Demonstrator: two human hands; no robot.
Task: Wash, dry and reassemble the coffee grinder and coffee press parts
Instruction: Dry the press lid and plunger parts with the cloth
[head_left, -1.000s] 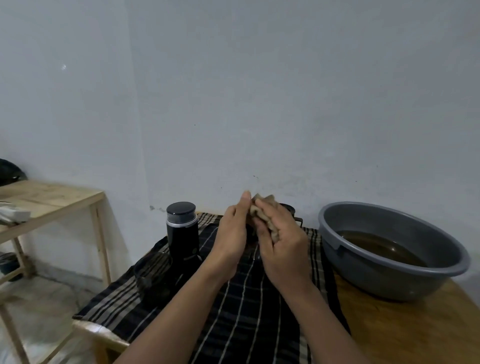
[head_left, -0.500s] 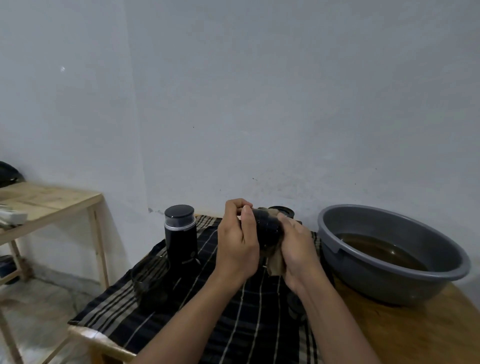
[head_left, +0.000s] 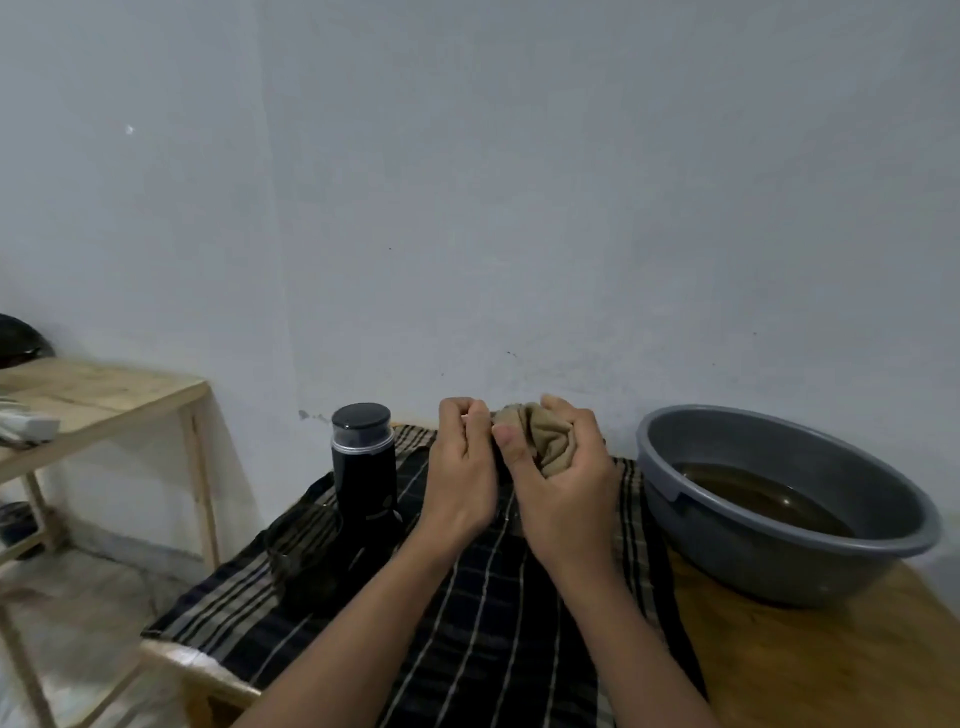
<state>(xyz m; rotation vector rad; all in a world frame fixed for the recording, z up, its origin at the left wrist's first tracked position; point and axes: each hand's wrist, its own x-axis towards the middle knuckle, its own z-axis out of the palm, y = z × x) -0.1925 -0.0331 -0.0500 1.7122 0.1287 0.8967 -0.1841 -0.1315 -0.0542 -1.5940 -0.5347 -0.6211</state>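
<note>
Farthest left of the basin (head_left: 655, 441) stood a bare wooden side table (head_left: 109, 402). Nearer the basin, the black coffee grinder (head_left: 363, 467) stood upright with its lid on, at the far edge of a striped cloth (head_left: 493, 649); a dark glass cup (head_left: 306, 561) sat just in front of it.

The drying step was in hand, as I judged it. Closer still to the basin, the left hand (head_left: 462, 483) was raised over the cloth with its fingers curled tight; by my reckoning they gripped the dark part, though it was out of sight. Touching that hand on the basin side, the right hand (head_left: 569, 493) clutched a bunched tan rag (head_left: 545, 439), thumb pressed across its front and fingers wrapped round it. The basin itself sat on the wooden table (head_left: 831, 665) well clear of both hands; brown water lay in it.

The next move seemed to call for turning the part inside the rag so every face was wiped; then for setting it down on the cloth left of the basin, away from the water, before fitting it back.

Half a second before, the dark round part had shown plainly between the two hands, with the rag hanging below the right palm; now the rag had been gathered up over it and the hands had closed together. The grinder, the cup and the basin had kept their places.
</note>
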